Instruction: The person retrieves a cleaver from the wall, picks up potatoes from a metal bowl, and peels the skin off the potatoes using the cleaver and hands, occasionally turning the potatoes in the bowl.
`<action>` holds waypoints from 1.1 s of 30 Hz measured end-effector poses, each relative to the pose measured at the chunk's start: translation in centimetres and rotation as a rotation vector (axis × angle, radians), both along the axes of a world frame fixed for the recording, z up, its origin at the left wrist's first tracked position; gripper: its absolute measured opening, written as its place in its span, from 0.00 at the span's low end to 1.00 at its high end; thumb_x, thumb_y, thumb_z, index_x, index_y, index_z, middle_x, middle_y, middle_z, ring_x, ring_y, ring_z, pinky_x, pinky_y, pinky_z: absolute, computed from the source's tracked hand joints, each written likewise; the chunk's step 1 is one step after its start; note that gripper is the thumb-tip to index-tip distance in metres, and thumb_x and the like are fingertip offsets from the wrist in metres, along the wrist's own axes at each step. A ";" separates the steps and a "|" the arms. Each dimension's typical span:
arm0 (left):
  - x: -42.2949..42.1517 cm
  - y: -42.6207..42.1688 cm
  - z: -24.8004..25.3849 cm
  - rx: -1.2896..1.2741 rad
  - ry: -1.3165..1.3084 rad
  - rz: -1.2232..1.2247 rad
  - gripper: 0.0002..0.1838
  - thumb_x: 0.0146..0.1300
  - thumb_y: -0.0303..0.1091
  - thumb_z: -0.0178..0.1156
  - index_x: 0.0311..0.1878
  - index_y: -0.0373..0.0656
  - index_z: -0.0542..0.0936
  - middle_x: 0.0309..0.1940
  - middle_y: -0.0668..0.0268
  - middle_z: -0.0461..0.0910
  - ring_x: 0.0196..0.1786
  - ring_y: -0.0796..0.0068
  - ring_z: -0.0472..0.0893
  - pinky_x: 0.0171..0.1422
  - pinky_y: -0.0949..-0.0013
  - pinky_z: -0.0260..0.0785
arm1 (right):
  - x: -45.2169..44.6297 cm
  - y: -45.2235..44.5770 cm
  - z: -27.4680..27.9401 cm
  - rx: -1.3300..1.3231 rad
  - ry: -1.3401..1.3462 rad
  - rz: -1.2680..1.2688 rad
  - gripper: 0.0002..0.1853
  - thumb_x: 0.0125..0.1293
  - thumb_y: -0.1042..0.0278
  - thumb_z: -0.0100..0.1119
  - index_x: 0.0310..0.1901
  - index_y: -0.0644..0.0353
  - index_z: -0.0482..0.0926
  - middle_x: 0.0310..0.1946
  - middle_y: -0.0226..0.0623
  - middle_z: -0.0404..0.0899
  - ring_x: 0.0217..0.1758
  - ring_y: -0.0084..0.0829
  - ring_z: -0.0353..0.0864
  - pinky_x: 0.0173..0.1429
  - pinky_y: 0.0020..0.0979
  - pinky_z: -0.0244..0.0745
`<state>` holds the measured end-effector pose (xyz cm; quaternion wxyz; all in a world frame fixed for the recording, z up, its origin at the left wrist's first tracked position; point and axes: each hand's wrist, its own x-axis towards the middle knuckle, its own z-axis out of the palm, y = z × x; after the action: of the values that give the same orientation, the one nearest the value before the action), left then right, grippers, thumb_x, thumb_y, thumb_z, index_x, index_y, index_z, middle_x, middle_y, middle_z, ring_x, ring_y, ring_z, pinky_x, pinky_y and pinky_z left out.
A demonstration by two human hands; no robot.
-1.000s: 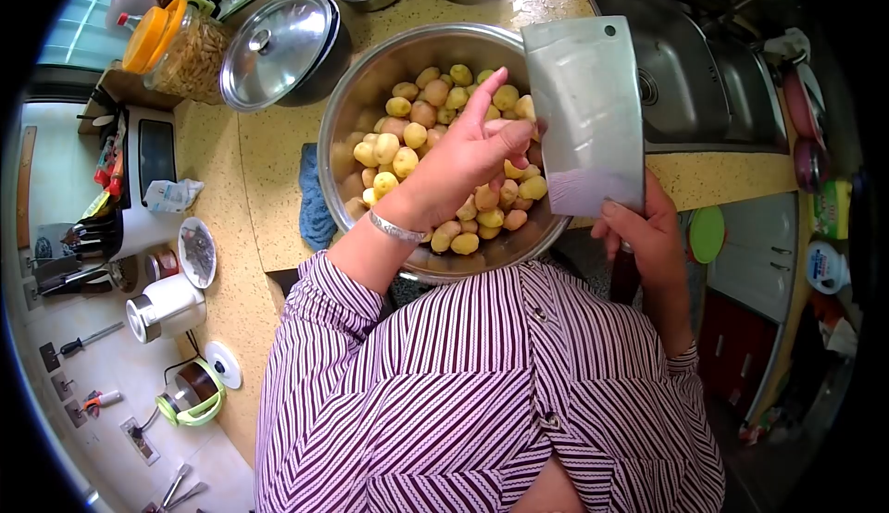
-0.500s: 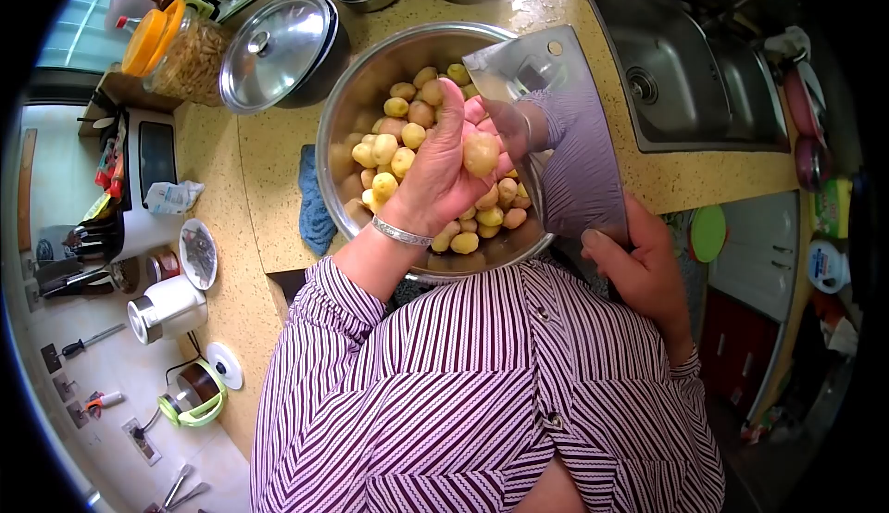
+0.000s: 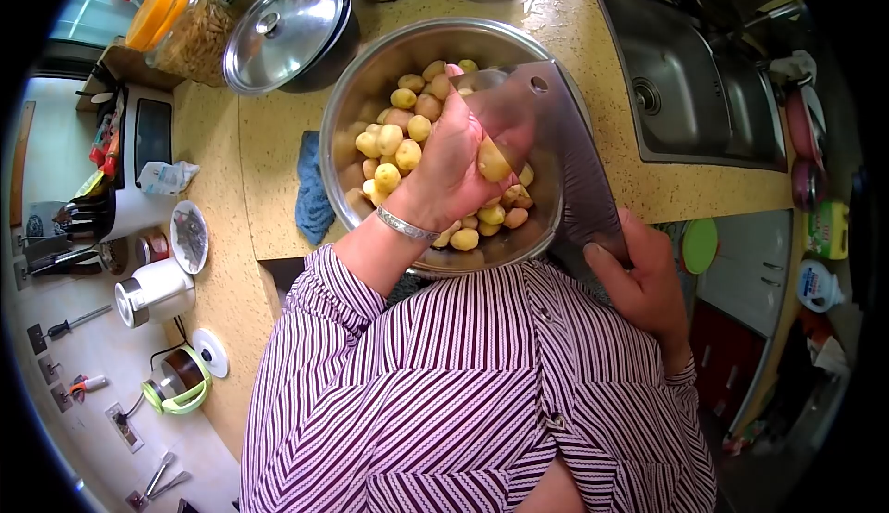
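Note:
Over a large steel bowl [image 3: 347, 106] my left hand [image 3: 444, 166] holds a peeled potato [image 3: 493, 163] in its curled fingers. My right hand [image 3: 639, 272] is closed round the handle of a broad cleaver [image 3: 579, 156]. The blade slants across the right side of the bowl, and its edge meets the potato or lies just in front of it; which one I cannot tell. Several yellow and brownish potatoes [image 3: 389, 140] fill the bowl below. The blade hides part of my left fingers and some of the potatoes.
A blue cloth [image 3: 316, 189] lies left of the bowl. Behind it stand a lidded pot [image 3: 287, 36] and a jar with an orange lid [image 3: 190, 45]. At the right is a double steel sink [image 3: 662, 96]. A white kettle [image 3: 157, 291] stands by the left wall.
The cleaver has swung left and tilted, bringing its edge to the potato. My left hand stays over the bowl with the potato. The whole view has shifted slightly.

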<state>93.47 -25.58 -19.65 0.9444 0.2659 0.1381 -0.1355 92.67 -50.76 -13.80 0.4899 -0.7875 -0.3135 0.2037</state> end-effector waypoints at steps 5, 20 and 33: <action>0.3 0.2 -0.1 -0.071 -0.011 0.003 0.47 0.76 0.67 0.25 0.71 0.25 0.61 0.63 0.38 0.72 0.65 0.44 0.75 0.73 0.50 0.67 | -0.3 0.0 0.7 -0.012 -0.147 -0.011 0.21 0.63 0.78 0.58 0.59 0.69 0.76 0.34 0.46 0.82 0.34 0.37 0.84 0.43 0.32 0.77; 0.1 0.4 2.3 0.059 -0.117 -0.069 0.60 0.64 0.81 0.21 0.74 0.28 0.57 0.68 0.36 0.67 0.70 0.40 0.70 0.76 0.48 0.62 | -0.2 -0.4 0.5 -0.028 -0.190 0.010 0.21 0.63 0.78 0.58 0.59 0.68 0.77 0.35 0.47 0.82 0.34 0.40 0.85 0.42 0.34 0.77; -0.3 -0.2 3.2 -0.149 -0.177 0.021 0.57 0.63 0.82 0.23 0.77 0.38 0.51 0.73 0.31 0.55 0.74 0.35 0.63 0.78 0.43 0.58 | 0.4 -0.1 0.9 -0.073 0.012 0.045 0.19 0.67 0.76 0.56 0.59 0.68 0.75 0.38 0.52 0.83 0.41 0.45 0.86 0.47 0.35 0.77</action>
<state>93.20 -25.80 -16.42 0.9714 0.2045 0.0464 -0.1116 93.04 -50.90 -12.86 0.4579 -0.7964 -0.3207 0.2307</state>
